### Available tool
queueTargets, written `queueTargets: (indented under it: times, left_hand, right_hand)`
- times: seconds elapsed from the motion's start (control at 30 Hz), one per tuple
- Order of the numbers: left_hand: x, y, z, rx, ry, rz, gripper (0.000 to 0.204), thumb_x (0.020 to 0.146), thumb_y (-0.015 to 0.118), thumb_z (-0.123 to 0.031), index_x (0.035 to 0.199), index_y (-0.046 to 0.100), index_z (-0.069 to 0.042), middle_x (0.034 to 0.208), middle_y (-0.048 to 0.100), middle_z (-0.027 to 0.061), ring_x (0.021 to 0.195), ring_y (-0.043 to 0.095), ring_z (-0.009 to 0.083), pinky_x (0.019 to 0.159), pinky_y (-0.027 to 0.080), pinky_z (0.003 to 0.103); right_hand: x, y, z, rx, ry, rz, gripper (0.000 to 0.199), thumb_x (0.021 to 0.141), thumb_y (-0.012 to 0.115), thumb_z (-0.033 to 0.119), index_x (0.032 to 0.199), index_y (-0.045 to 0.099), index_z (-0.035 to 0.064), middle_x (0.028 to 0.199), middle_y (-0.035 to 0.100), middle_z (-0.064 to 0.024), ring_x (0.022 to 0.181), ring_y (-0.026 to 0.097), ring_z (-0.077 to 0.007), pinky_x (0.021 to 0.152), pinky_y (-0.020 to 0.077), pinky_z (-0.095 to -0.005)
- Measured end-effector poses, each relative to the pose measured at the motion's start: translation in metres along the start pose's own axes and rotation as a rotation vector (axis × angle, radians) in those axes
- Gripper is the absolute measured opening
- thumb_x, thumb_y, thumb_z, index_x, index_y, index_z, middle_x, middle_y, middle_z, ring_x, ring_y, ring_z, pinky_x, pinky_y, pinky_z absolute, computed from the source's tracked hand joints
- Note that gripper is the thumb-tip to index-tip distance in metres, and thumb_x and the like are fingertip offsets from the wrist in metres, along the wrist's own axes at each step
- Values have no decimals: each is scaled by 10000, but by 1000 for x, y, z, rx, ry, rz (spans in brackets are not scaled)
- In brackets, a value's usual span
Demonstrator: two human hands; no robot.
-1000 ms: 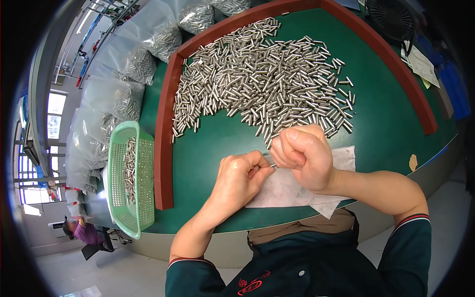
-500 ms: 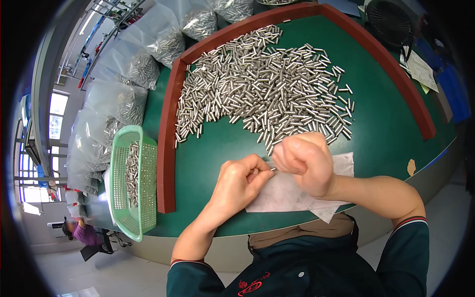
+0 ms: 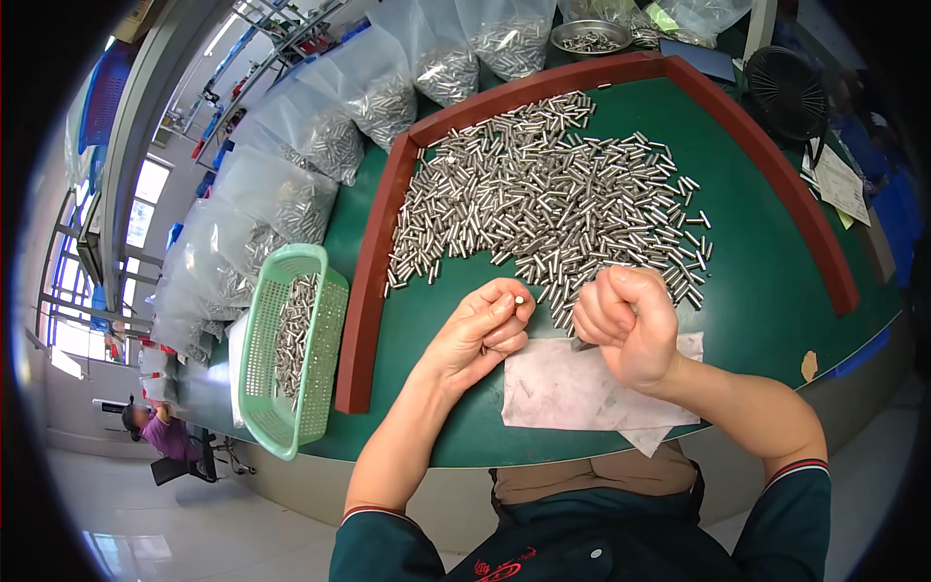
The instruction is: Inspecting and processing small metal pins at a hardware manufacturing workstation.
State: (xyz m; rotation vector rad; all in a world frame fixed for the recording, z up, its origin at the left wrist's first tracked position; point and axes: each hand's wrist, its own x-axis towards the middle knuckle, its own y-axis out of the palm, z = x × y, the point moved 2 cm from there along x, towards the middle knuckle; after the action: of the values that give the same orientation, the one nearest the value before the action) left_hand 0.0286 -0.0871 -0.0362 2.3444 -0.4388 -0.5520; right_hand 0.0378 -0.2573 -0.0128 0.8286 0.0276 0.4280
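Between thumb and forefinger, my left hand pinches a small metal pin, its bright end facing up. The other fingers curl in toward the palm. My right hand is closed in a fist beside it, apart from the left, over a stained white cloth. A bit of something grey shows under the right fist, but what the fist holds is hidden. Just beyond both hands spreads a large pile of short silver pins on the green tabletop.
A red-brown wooden border frames the pile. Left of it stands a green plastic basket partly filled with pins. Clear bags of pins line the far left. At the back are a metal bowl, a black fan and papers.
The view has shifted, showing more of the far side. My left hand has turned, and the pin's end now points upward. My hands are farther apart; the right stays closed.
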Motion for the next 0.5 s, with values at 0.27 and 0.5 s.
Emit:
queueTargets:
  times: [0.27,0.5]
  left_hand:
    - [-18,-3,-45,410,447,-346,204,895,443,-247,828,491,-60,583,339,-42,452,249,36,416,227,187]
    - [-113,-46,-136,1614,1017,-1696,313,849,505,-303,828,553,6,711,558,118,628,522,216,589,407,329]
  right_hand:
    - [-1,-1,-1,-14,25,4,406,846,336,208,460,252,115,393,243,14,360,170,-85,377,167,-250]
    - [-4,4,-3,-18,55,26,400,844,337,210,465,252,112,396,238,12,364,167,-86,377,163,-251]
